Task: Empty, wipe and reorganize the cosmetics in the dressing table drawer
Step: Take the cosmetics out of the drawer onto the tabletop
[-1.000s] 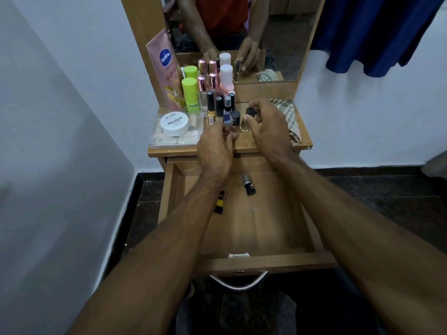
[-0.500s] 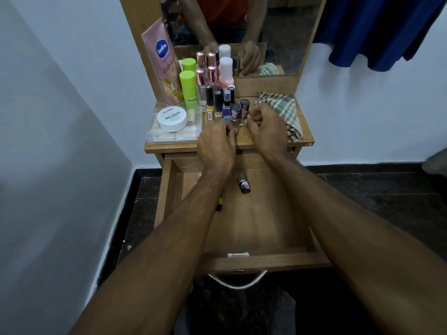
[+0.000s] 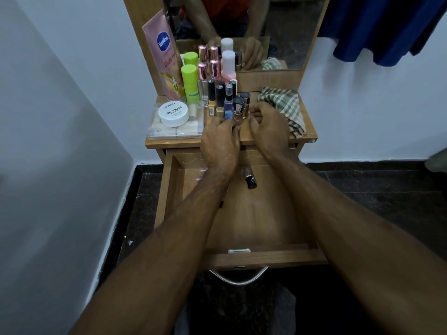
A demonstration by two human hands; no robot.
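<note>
Nearest the camera hung one curved metal drawer handle on the front of the open wooden drawer, which was pulled out from under the table. On the drawer floor lay one small bottle with a black cap, on its side just right of the left forearm; a second dark item showed only as a sliver under that forearm.

Both hands rested at the table's front edge. The left hand had its fingers curled forward against the foot of the front bottles; whether it gripped one could not be told. The right hand was loosely curled, its fingertips beside the small dark-capped nail polish bottle, with no clear hold visible.

Behind the hands stood a tight cluster of about six slim dark-capped bottles, among them a yellow-bodied tube and a blue spray bottle. To their left one white round tub labelled nail polish sat on one clear plastic box. To the right lay one crumpled green checked cloth.

Further back stood one green-capped stick, two clear bottles with rose-gold caps, one pink bottle with a white cap and one pink Vaseline tube leaning on the mirror frame. A dark blue garment hung at upper right.
</note>
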